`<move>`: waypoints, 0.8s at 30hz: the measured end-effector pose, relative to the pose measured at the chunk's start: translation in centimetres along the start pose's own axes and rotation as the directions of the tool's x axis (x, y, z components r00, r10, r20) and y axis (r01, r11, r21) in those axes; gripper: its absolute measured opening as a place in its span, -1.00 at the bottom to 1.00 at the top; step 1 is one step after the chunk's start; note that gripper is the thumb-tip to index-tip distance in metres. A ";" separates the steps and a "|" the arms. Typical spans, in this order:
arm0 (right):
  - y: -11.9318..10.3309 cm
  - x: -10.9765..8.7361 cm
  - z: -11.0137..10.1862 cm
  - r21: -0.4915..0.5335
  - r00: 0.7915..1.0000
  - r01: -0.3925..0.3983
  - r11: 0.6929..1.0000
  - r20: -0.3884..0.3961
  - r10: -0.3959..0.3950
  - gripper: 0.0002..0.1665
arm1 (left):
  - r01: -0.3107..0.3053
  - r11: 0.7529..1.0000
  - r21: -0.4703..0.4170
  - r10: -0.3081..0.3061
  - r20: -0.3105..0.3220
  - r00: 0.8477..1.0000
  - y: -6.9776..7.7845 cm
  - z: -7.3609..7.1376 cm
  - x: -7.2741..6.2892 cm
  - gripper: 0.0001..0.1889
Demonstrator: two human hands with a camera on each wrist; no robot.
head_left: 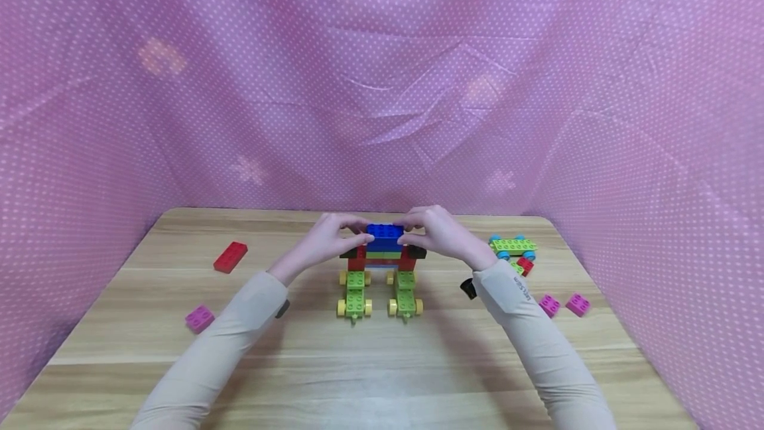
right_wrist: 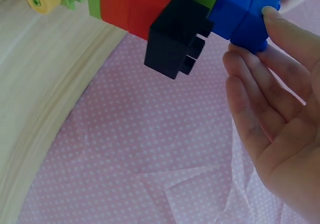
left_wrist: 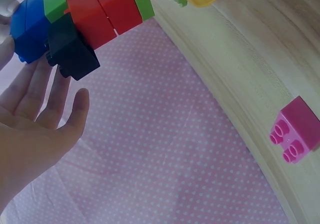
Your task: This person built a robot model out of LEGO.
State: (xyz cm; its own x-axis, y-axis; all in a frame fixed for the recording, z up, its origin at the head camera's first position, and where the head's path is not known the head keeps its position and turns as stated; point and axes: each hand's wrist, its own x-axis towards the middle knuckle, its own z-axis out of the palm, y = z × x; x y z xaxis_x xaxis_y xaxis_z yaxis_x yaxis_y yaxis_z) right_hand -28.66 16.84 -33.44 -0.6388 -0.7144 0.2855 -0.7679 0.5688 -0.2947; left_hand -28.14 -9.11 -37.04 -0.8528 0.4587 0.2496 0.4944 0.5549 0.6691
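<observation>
Mid-table stands a figure of toy building bricks with two stacked blue bricks (head_left: 384, 239) on top. My left hand (head_left: 331, 237) pinches the left end of the blue bricks, thumb in front and fingers behind. From the other side my right hand (head_left: 438, 234) pinches their right end the same way. Below come a green layer and red bricks (left_wrist: 95, 14), with a black brick (left_wrist: 74, 49) jutting out on the left and another black brick (right_wrist: 175, 36) on the right. Two green wheeled bases (head_left: 355, 300) with yellow wheels form the feet.
To the left lie a long red brick (head_left: 230, 257) and a magenta brick (head_left: 199, 318). On the right are a green base with blue wheels (head_left: 514, 247), a small red brick (head_left: 525, 265) and two magenta bricks (head_left: 578, 304). A pink dotted curtain (head_left: 382, 118) surrounds the wooden table.
</observation>
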 end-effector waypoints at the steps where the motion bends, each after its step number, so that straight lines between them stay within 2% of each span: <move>1: 0.0 0.0 0.1 0.007 1.000 -0.005 1.000 -0.010 0.005 -0.64 | -0.003 1.000 0.001 0.003 -0.001 1.000 0.0 0.0 0.0 -0.59; 6: 0.1 0.0 0.4 0.016 0.999 -0.007 1.000 -0.037 0.007 -0.64 | -0.018 1.000 0.004 0.018 -0.002 1.000 0.0 -0.1 -0.1 -0.60; 13: 0.1 0.0 0.1 0.016 1.000 0.013 1.000 -0.014 -0.013 -0.64 | -0.041 0.999 0.018 0.041 0.000 0.999 0.3 -0.1 -0.2 -0.59; 24: -0.2 -0.1 0.0 0.001 1.000 0.011 1.000 -0.022 -0.011 -0.63 | -0.037 0.999 -0.002 0.037 -0.003 0.999 0.0 0.0 -0.2 -0.59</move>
State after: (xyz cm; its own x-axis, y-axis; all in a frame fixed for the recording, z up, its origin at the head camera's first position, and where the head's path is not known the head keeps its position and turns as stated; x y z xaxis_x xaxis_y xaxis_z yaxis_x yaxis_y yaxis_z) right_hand -28.49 16.80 -33.43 -0.6314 -0.7113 0.3088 -0.7746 0.5608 -0.2923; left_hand -27.93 -9.20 -37.07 -0.8344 0.4767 0.2766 0.5253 0.5362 0.6607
